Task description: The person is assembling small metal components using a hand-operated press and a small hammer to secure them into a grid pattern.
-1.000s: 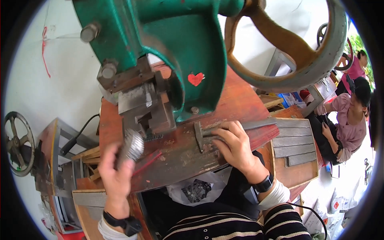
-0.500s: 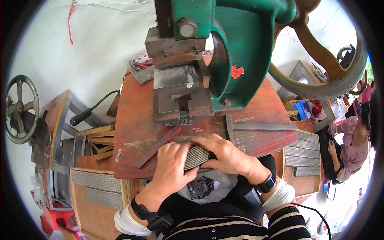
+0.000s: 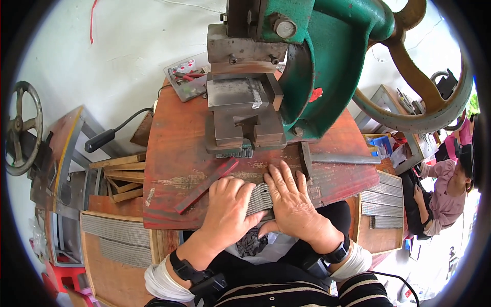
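Observation:
A tight stack of small grey ribbed metal pieces [image 3: 260, 199] lies at the front edge of the red wooden tabletop. My left hand [image 3: 230, 207] is closed around its left side, fingers curled over the far face and thumb along the near face. Against the stack's right end rests my right hand [image 3: 298, 210], its fingers stretched out and slightly apart, the thumb reaching under toward the near side. Both hands cover most of the stack; its ridged top shows between them. Below, a pale plastic bag [image 3: 279, 245] holds loose dark metal pieces [image 3: 251, 242].
A green hand press [image 3: 337, 66] with a steel die block [image 3: 245, 123] stands behind my hands. A red bar [image 3: 207, 185] lies left, a hammer [image 3: 337, 159] right. Wooden trays of metal strips [image 3: 120, 240] [image 3: 381, 204] flank the table. Another person [image 3: 445, 189] sits far right.
My right hand has gone from gripping the stack with bent fingers to lying stretched against its right end. The stack has turned slightly. The press sits further right in view.

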A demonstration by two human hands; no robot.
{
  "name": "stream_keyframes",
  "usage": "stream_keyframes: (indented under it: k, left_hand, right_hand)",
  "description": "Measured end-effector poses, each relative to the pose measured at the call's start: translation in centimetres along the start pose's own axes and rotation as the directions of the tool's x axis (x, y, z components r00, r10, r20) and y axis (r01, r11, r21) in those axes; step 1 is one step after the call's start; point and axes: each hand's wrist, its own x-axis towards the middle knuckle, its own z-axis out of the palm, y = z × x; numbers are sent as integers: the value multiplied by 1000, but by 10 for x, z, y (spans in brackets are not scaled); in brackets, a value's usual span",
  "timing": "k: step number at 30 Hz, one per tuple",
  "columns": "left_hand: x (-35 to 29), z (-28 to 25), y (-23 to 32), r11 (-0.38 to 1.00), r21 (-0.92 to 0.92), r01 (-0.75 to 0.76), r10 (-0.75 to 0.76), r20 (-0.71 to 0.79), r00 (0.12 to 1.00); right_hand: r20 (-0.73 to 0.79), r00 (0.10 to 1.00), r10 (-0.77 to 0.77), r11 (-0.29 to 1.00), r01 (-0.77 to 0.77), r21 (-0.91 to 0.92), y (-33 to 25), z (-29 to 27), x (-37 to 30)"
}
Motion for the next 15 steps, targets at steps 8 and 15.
stream_keyframes:
  k: [8,15]
  left_hand:
    - [-1,-5,-4,1000,8,7,-7,-11,1000]
    - [-1,-4,-4,1000,16,-15,16,-38,999]
  right_hand:
    - [4,999,-50,998,50,42,1,0,10]
    - [-206,957,-204,827,281,488,23,-6,14]
